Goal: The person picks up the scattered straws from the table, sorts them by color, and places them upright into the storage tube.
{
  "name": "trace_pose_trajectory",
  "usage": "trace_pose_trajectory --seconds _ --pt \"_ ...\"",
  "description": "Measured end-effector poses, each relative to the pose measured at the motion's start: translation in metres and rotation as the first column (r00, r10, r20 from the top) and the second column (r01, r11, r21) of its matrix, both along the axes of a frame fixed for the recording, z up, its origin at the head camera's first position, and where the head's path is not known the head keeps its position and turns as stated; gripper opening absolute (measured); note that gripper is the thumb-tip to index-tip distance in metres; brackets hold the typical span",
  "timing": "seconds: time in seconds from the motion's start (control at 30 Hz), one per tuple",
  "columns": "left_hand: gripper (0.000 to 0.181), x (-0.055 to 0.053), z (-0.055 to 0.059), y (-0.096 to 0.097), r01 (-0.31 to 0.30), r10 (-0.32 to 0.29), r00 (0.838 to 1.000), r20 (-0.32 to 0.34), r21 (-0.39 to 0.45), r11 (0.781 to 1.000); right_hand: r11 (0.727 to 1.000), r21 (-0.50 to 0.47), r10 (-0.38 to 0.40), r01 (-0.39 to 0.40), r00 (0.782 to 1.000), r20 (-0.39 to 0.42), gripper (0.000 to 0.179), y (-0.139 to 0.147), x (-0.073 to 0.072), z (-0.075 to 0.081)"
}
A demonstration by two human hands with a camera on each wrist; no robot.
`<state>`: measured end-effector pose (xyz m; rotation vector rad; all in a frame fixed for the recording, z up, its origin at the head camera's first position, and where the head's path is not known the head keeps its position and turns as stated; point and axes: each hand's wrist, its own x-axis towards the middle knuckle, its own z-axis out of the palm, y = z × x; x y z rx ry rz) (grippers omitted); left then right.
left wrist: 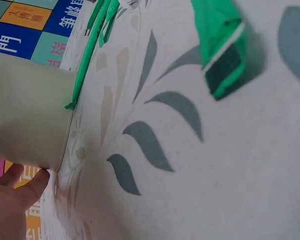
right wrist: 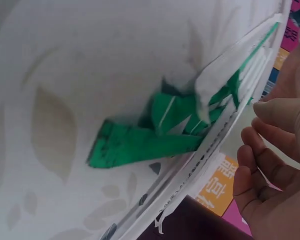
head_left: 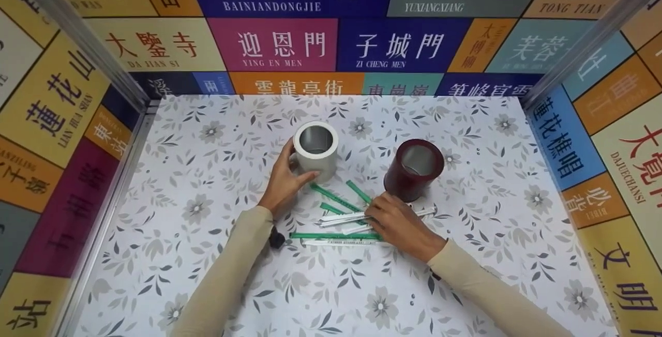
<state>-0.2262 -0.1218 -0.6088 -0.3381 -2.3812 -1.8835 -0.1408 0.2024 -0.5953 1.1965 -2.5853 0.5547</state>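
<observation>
My left hand (head_left: 287, 179) grips a cream-white mug (head_left: 316, 164), with the thumb along its near side and the fingers round its left. In the left wrist view, fingertips press near the base of the mug (left wrist: 27, 112). My right hand (head_left: 401, 223) is over a loose pile of long thin sticks in green wrappers (head_left: 336, 235) and white wrappers (head_left: 341, 219). The right wrist view shows the thumb tip close by the white wrappers, the fingers loosely bent, and a gap between thumb and fingers. Behind this hand stands a dark red mug (head_left: 414, 169), its mouth up.
A white tablecloth (head_left: 191, 254) with grey leaves and flowers covers the table. Panels with large characters (head_left: 282, 45) wall the back and both sides. A small black device (head_left: 276, 239) is at the left wrist.
</observation>
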Motion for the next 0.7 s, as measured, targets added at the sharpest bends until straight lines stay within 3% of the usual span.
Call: trace_pose_trajectory --seconds 0.2,0.33,0.43,0.53,0.7 --pt "0.102 -0.004 0.001 0.0 0.013 -0.013 1.0 0.008 0.027 1.0 0.991 0.134 0.013 0.0 0.995 -0.096 0.007 0.0 -0.006 -0.004" --pt "0.099 -0.005 0.002 -0.001 0.027 -0.028 0.999 0.017 0.048 0.998 0.989 0.147 0.013 0.006 0.992 -0.128 0.007 0.0 -0.007 -0.002" --pt "0.098 -0.006 0.003 -0.002 0.041 -0.042 0.999 0.018 0.045 0.998 0.996 0.088 -0.005 0.014 0.995 -0.105 0.008 0.0 -0.007 0.004" --pt "0.097 -0.006 0.004 -0.004 0.048 -0.049 0.999 0.023 0.04 0.998 0.999 -0.023 -0.023 0.023 1.0 -0.015 0.008 -0.003 -0.007 0.018" --pt "0.098 -0.005 0.003 -0.009 0.044 -0.045 0.998 0.047 0.034 0.998 0.976 -0.211 -0.04 0.061 0.994 0.105 0.009 -0.013 -0.01 0.046"
